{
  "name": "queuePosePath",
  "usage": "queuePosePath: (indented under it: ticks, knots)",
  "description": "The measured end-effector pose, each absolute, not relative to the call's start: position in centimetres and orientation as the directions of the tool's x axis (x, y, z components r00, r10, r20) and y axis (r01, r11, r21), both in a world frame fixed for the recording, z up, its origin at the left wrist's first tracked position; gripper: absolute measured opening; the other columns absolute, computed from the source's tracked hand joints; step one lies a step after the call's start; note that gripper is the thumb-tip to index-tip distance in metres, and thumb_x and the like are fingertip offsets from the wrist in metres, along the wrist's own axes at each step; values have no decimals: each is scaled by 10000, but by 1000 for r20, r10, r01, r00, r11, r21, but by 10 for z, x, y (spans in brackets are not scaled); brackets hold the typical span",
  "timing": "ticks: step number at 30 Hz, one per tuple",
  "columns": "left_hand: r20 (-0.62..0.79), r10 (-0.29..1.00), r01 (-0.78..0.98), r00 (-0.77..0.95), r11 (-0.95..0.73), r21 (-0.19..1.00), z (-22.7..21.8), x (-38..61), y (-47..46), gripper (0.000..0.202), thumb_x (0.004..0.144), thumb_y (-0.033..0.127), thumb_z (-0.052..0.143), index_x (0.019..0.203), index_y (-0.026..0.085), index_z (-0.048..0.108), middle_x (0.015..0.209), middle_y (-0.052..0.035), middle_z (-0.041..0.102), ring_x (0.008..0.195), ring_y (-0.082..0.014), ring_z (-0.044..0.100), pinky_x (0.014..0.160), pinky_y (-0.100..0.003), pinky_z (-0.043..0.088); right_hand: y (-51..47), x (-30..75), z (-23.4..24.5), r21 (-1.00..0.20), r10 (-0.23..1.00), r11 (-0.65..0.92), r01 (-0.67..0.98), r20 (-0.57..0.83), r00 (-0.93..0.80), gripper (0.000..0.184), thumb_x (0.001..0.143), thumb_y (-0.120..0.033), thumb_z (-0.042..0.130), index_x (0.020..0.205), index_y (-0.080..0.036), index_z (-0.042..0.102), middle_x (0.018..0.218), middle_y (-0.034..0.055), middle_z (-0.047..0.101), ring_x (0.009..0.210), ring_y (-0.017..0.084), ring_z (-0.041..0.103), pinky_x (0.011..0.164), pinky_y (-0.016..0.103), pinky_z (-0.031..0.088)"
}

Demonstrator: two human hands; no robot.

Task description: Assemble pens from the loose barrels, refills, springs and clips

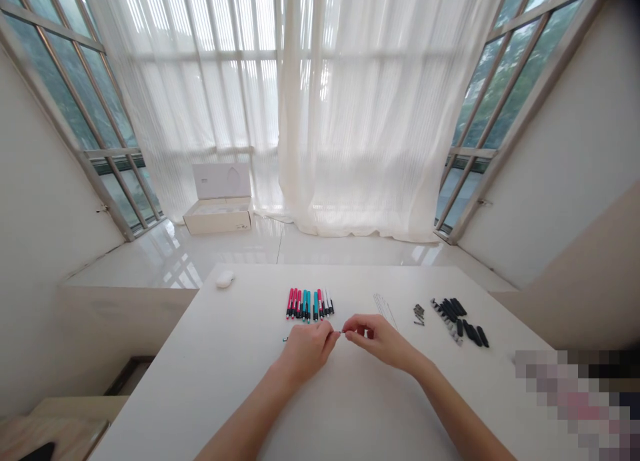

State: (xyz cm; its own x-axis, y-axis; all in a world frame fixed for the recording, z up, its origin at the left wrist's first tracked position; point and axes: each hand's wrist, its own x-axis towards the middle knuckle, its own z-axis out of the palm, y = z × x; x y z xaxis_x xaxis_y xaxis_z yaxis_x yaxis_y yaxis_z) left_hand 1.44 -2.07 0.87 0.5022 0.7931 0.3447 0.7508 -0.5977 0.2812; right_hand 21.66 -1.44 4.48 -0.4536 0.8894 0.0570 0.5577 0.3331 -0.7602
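My left hand [309,346] is closed around a slim pen, mostly hidden in the fist; a small teal end [285,340] shows past its left side. From the right side of that fist a short thin tip [342,332] points toward my right hand [373,336]. The thumb and forefinger of my right hand pinch at this tip; what exactly they hold is too small to make out. Just beyond the left hand lies a row of pink, teal and white pens [305,304] with black parts. Thin refills [384,308] lie behind the right hand.
On the white table [200,381], a small pile of dark metallic bits [419,314] lies right of the refills. Farther right are black grip pieces [470,333] and grey pieces [447,321]. A white rounded case [225,279] sits at back left. An open box [220,218] stands on the sill.
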Motion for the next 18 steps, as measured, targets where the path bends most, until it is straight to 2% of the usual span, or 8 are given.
queuePosePath:
  ticks: [5,9,12,15,18]
  knots:
    - [362,790,760,495,-596,260,9,15,-21,308,983,350,347,794,190,530,737,-31,649,622,-150,605,528,-236,365,-16,213,31,-799,916,299,521,88,-390,245,822,-386,545,842,-193,695,649,-7,619,568,112,493,532,230,415]
    - [347,783,756,517,-607,244,7,17,-22,315,985,358,347,788,187,523,734,-33,642,628,-154,605,533,-239,372,-15,221,35,-771,918,320,551,108,-381,226,810,-373,543,795,-197,683,639,-9,618,562,115,493,532,229,415]
    - [339,793,762,506,-595,256,6,16,-21,310,992,346,328,796,189,510,735,-26,639,628,-155,605,532,-240,375,-6,248,39,-696,958,279,662,158,-238,221,798,-371,531,806,-209,680,674,2,652,546,122,497,541,244,418]
    - [348,798,763,492,-588,268,6,14,-20,290,991,308,305,825,189,511,735,-23,632,615,-149,594,532,-243,384,4,292,37,-564,981,125,816,195,-16,234,759,-398,537,762,-222,692,709,20,690,560,150,538,578,278,431]
    - [359,787,751,502,-603,270,6,13,-20,246,971,259,312,859,190,519,757,-26,630,628,-144,588,544,-241,394,8,334,28,-487,983,-26,873,145,111,255,717,-420,545,719,-226,710,728,43,713,624,198,606,587,294,437]
